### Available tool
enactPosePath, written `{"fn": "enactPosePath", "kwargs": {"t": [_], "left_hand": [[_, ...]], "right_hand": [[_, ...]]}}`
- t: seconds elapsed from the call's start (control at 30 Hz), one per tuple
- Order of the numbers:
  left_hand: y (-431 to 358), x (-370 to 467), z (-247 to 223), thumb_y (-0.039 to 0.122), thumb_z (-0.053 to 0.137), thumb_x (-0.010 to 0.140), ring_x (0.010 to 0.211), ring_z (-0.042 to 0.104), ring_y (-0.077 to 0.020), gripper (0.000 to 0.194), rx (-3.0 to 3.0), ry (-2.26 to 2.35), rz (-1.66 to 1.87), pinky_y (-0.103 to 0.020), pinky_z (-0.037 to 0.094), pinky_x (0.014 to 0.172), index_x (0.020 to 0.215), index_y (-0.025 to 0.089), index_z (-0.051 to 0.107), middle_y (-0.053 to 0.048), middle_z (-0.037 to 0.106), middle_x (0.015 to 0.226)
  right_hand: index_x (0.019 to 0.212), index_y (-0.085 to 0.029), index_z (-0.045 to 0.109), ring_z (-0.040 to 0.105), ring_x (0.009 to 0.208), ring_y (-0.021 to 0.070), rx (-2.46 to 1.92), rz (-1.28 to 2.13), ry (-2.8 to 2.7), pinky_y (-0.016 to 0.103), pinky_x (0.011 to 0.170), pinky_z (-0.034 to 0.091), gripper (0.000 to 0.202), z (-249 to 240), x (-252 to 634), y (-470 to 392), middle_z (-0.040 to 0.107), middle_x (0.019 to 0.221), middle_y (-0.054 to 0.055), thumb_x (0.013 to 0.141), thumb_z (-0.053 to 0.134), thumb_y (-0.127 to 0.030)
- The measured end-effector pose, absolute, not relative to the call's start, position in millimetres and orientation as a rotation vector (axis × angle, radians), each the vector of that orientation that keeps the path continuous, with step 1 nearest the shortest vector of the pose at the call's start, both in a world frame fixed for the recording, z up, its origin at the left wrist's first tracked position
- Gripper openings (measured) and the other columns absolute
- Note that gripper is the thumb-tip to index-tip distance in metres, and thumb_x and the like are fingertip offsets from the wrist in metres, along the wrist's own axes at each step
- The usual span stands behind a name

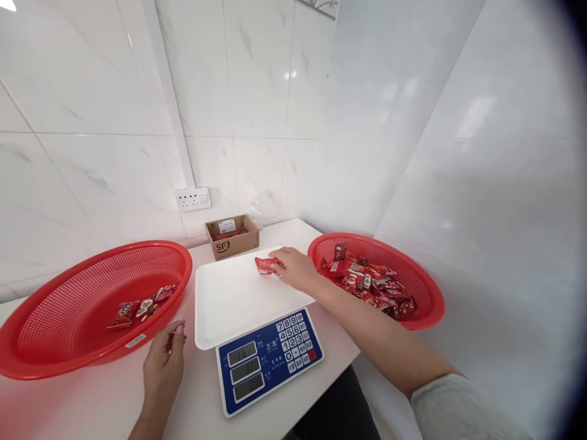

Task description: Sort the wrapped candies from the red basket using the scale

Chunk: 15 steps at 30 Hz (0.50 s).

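Red packet (pixel 263 265): held at the white scale pan (pixel 229 299), touching or just above can't be told
Right hand (pixel 293 269): pinched tight onto that packet
Left hand (pixel 162 360): curled up near the left basket (pixel 87 293), whether anything's gripped can't be told
Left basket: only a few packets (pixel 145 307) can be seen in there
Right basket (pixel 430 297): pretty loaded, a whole heap (pixel 369 284) can be seen
Progress: one piece seems mid-handling; few done, plenty left, if the heap's being drawn from

Red packet (pixel 265 265) partly hidden; left basket (pixel 92 290) cropped by left edge; top display (pixel 243 353) unclear.
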<state>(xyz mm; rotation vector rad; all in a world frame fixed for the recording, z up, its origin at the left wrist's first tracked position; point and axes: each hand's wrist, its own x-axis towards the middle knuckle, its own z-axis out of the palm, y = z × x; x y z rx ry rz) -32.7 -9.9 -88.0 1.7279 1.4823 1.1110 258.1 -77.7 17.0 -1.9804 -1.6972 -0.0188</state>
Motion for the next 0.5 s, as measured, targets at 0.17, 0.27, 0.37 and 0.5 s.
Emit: {"fn": "enactPosePath", "kwargs": {"t": [0.17,0.27,0.37,0.5], "left_hand": [[-8,-34,-89,0.055,0.043,0.072,0.080,0.063,-0.0228,0.047,1.695,1.462,1.125,-0.034,0.051,0.069,0.097,0.018,0.059,-0.009,0.064,0.099],[-9,-33,-88,0.056,0.044,0.072,0.078,0.063,-0.0230,0.048,1.688,1.438,1.126,-0.033,0.051,0.066,0.096,0.018,0.059,-0.010,0.064,0.097],[-10,-33,-88,0.057,0.045,0.070,0.077,0.063,-0.0233,0.049,1.683,1.426,1.128,-0.034,0.051,0.064,0.095,0.018,0.060,-0.010,0.065,0.097],[-10,-33,-87,0.057,0.045,0.070,0.076,0.063,-0.0235,0.048,1.643,1.431,1.150,-0.033,0.051,0.061,0.093,0.018,0.060,-0.010,0.065,0.095]], "right_hand": [[0.113,-0.022,0.057,0.047,0.109,0.0205,-1.856,0.081,-1.763,0.032,0.087,0.038,0.031,5,233,-69,0.059,0.115,0.006,0.084,0.047,-0.026],[0.117,-0.017,0.055,0.048,0.108,0.0228,-1.838,0.127,-1.701,0.036,0.089,0.039,0.036,1,233,-73,0.059,0.115,0.010,0.084,0.045,-0.030],[0.113,-0.020,0.059,0.055,0.100,0.0207,-1.785,0.232,-1.727,0.033,0.085,0.042,0.035,0,232,-78,0.064,0.106,0.007,0.081,0.051,-0.032],[0.110,-0.023,0.061,0.061,0.093,0.0141,-1.708,0.371,-1.748,0.025,0.082,0.046,0.033,0,230,-79,0.066,0.105,0.001,0.082,0.050,-0.037]]}}
